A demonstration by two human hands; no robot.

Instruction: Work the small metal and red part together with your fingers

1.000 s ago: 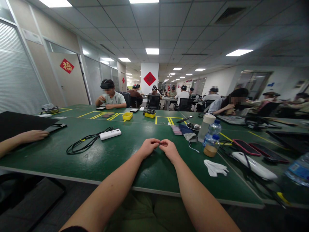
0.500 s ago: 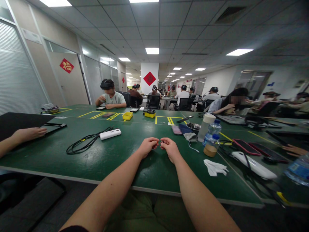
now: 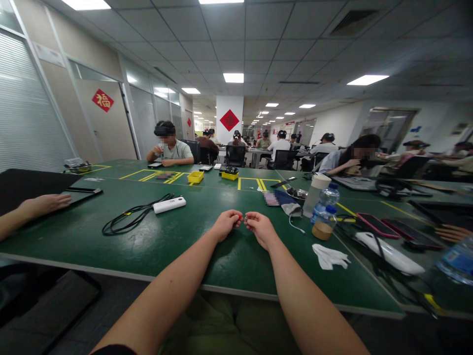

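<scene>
Just above the green table [image 3: 207,256], my left hand [image 3: 226,225] pinches a tiny red piece [image 3: 240,217] between thumb and fingertips. Its kind is too small to make out. My right hand [image 3: 261,230] faces it, closed in a pinch on a tiny greyish piece [image 3: 246,219] that I cannot name. The fingertips of the two hands are very close together, with a narrow gap between them. Both forearms reach in from the table's front edge.
At left lie a white power bank [image 3: 169,204] and a coiled black cable [image 3: 125,217]. Bottles [image 3: 324,222], a metal bowl [image 3: 297,194] and a white cloth [image 3: 329,256] are to the right. Yellow trays [image 3: 195,178] stand farther back. Another person's hand [image 3: 48,203] rests at far left.
The red piece now shows at my left fingertips, and the greyish piece at my right. My right fingers have shifted slightly; both hands stay in nearly the same place.
</scene>
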